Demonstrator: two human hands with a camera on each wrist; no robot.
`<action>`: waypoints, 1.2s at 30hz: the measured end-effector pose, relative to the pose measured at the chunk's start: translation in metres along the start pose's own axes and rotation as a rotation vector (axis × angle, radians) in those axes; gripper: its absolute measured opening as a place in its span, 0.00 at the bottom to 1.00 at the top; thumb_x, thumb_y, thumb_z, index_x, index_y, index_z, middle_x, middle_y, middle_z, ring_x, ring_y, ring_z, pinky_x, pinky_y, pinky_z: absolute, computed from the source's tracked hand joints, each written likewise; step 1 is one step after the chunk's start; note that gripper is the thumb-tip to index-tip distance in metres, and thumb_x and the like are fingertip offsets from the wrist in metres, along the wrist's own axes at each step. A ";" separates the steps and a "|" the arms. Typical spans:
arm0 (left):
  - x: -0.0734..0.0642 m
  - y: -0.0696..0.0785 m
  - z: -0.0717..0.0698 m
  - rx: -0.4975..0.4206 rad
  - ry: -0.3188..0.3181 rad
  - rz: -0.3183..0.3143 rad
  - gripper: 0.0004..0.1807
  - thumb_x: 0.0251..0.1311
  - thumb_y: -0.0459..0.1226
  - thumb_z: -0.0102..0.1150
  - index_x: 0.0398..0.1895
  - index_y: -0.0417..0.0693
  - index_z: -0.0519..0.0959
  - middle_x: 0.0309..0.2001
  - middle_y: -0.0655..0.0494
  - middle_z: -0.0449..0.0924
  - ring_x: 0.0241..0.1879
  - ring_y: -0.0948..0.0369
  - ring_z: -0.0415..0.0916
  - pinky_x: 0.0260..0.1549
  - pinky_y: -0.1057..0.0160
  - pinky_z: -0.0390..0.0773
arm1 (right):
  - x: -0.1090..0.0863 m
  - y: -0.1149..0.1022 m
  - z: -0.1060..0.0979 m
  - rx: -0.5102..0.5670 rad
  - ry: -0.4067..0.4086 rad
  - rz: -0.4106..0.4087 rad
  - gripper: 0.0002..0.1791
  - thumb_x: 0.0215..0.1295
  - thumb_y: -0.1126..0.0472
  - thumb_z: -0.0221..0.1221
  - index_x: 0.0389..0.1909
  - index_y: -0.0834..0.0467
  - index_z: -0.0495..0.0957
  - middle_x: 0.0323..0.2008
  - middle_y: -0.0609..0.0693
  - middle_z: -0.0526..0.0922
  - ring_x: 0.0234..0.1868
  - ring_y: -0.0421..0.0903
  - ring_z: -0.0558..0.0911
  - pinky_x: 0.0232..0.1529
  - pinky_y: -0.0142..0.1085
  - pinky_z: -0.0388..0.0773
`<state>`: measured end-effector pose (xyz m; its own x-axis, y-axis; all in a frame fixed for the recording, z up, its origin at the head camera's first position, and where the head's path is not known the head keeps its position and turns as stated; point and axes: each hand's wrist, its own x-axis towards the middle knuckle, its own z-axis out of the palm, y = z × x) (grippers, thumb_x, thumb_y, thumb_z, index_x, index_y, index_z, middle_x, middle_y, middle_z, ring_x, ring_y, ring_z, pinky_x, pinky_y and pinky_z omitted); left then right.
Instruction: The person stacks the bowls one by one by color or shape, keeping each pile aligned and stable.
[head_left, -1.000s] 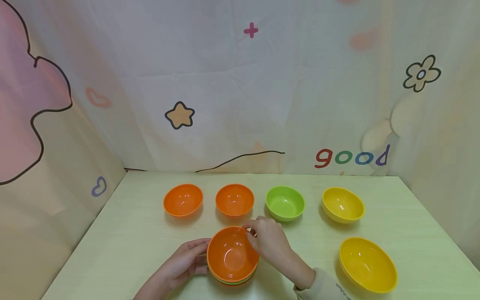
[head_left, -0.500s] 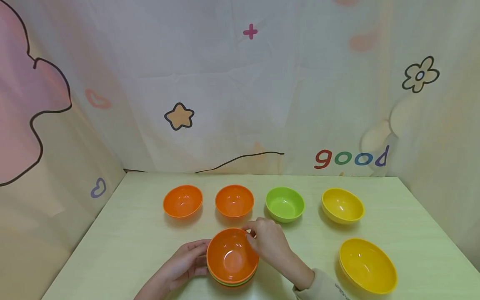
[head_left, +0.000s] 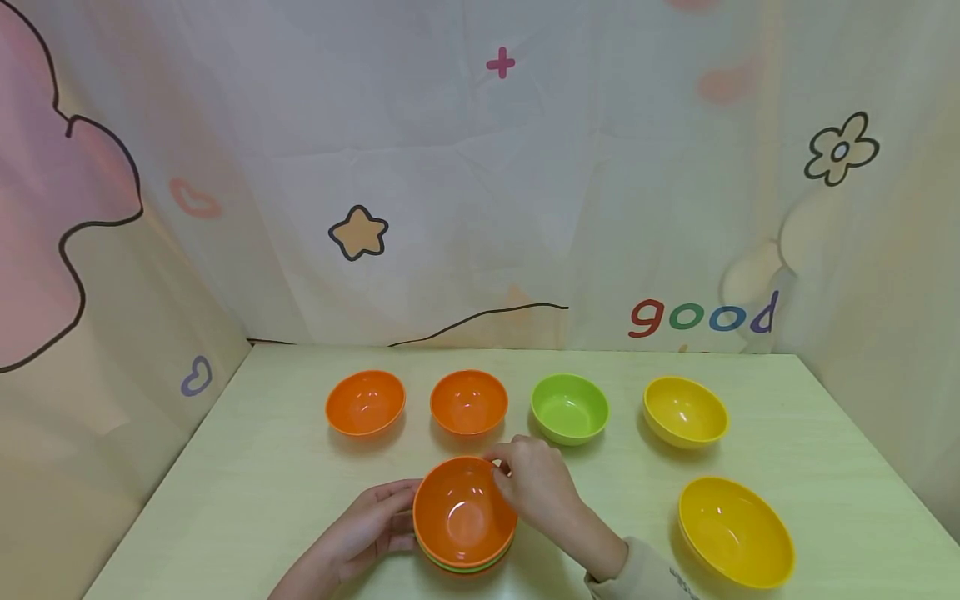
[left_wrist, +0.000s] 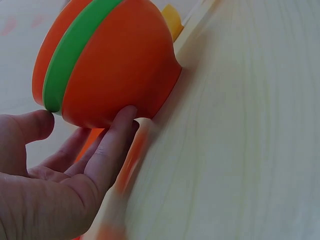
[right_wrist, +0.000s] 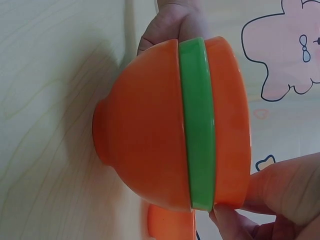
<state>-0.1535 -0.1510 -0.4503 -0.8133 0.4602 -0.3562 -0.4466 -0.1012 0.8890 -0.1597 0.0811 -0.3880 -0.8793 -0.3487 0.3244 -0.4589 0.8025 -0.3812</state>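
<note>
At the front middle of the table stands a nested stack of bowls. Its top is an orange bowl point(head_left: 465, 512), then comes a green bowl point(right_wrist: 197, 125), and at the bottom sits another orange bowl point(right_wrist: 145, 125) with its foot on the table. My right hand point(head_left: 538, 482) pinches the top orange bowl's rim at the far right, thumb inside. From the left, my left hand point(head_left: 375, 525) rests against the stack. In the left wrist view its fairly straight fingers point(left_wrist: 112, 145) lie along the bottom orange bowl, and the thumb touches the green rim.
Behind the stack, a row holds two single orange bowls point(head_left: 366, 403) point(head_left: 469, 403), a light green bowl point(head_left: 570, 408) and a yellow bowl point(head_left: 686, 412). A larger yellow bowl point(head_left: 735, 532) stands at the front right. Printed cloth point(head_left: 420, 167) hangs behind the table.
</note>
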 end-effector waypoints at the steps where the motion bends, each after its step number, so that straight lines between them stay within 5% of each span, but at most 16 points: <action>1: 0.000 0.000 0.000 -0.001 0.001 0.000 0.32 0.64 0.47 0.51 0.63 0.33 0.62 0.52 0.49 0.77 0.44 0.58 0.79 0.44 0.56 0.79 | 0.000 0.000 0.000 -0.001 0.001 -0.002 0.10 0.46 0.70 0.63 0.29 0.55 0.85 0.19 0.46 0.78 0.21 0.37 0.73 0.21 0.26 0.67; 20: 0.000 0.000 0.001 0.002 0.006 -0.008 0.33 0.63 0.48 0.51 0.63 0.34 0.62 0.51 0.50 0.77 0.44 0.59 0.79 0.44 0.57 0.80 | -0.001 0.001 0.002 -0.011 -0.003 0.010 0.07 0.50 0.66 0.64 0.30 0.54 0.84 0.19 0.44 0.77 0.20 0.36 0.71 0.20 0.25 0.65; 36: 0.001 -0.001 -0.001 -0.004 0.006 -0.009 0.32 0.63 0.47 0.51 0.63 0.34 0.62 0.52 0.49 0.77 0.44 0.58 0.78 0.45 0.56 0.79 | -0.010 0.007 -0.002 -0.008 0.108 0.025 0.06 0.54 0.63 0.60 0.32 0.53 0.84 0.26 0.45 0.79 0.27 0.41 0.80 0.26 0.27 0.74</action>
<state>-0.1542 -0.1510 -0.4515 -0.8112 0.4559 -0.3661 -0.4554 -0.1000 0.8846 -0.1543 0.0915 -0.3921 -0.8716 -0.2744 0.4062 -0.4352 0.8144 -0.3838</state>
